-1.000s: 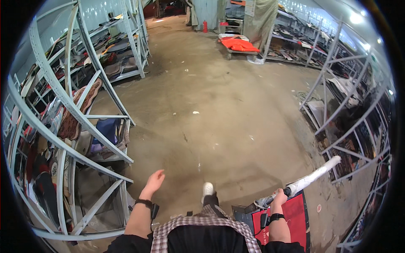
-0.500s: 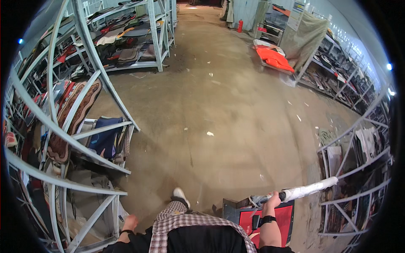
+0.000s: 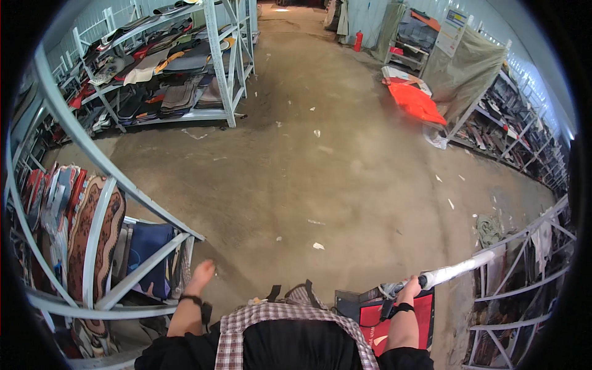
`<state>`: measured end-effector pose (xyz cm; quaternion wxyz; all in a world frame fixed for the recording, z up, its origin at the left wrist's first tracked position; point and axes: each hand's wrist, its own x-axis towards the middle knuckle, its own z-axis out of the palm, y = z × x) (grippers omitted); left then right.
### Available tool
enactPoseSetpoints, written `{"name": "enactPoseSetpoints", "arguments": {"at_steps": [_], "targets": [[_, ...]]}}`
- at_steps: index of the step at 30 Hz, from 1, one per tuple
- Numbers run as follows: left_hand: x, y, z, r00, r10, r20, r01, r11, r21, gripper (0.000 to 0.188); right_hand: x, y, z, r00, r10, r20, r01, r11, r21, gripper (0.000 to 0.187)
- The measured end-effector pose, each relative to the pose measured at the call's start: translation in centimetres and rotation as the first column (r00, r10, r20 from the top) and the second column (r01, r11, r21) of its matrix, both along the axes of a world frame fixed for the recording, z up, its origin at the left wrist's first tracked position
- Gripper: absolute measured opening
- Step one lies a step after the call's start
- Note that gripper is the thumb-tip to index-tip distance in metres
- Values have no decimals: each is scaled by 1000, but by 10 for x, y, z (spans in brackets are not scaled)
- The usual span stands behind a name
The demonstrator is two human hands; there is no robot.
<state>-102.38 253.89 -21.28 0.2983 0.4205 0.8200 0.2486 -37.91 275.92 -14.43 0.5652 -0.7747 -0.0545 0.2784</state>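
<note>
My right hand (image 3: 411, 286) is wrapped round the dark part of a handlebar (image 3: 459, 269), whose right end is covered in white plastic. Below the bar, at my right side, is a black-edged cart (image 3: 346, 301) with a red panel (image 3: 401, 317) on it; my forearm hides part of the panel. My left hand (image 3: 203, 269) hangs in the air with its fingers curled and nothing visible in it. It is nearest to the grey metal rack (image 3: 148, 262) on the left, where a dark blue folded mat (image 3: 151, 250) stands.
Racks of mats (image 3: 185, 98) stand at the far left, and a brown patterned rug (image 3: 92, 222) at the near left. Another rack (image 3: 524, 277) is close on the right. A low platform with orange sheets (image 3: 416, 103) and a red extinguisher (image 3: 358, 42) are farther off. Scraps lie on the floor (image 3: 296, 185).
I have moved forward along the aisle, so the racks and floor scraps sit lower in view. My left hand has swung forward; the right stays on the handlebar.
</note>
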Motion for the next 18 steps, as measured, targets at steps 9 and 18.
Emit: {"name": "enactPoseSetpoints", "arguments": {"at_steps": [9, 18], "targets": [[-64, 268, 6, 986, 29, 163, -62, 977, 204, 36, -98, 208, -2, 983, -61, -175, 75, 995, 69, 11], [-142, 254, -53, 583, 514, 629, -439, 851, -288, 16, -198, 417, 25, 997, 0, -83, -1, 1000, -12, 18]]}}
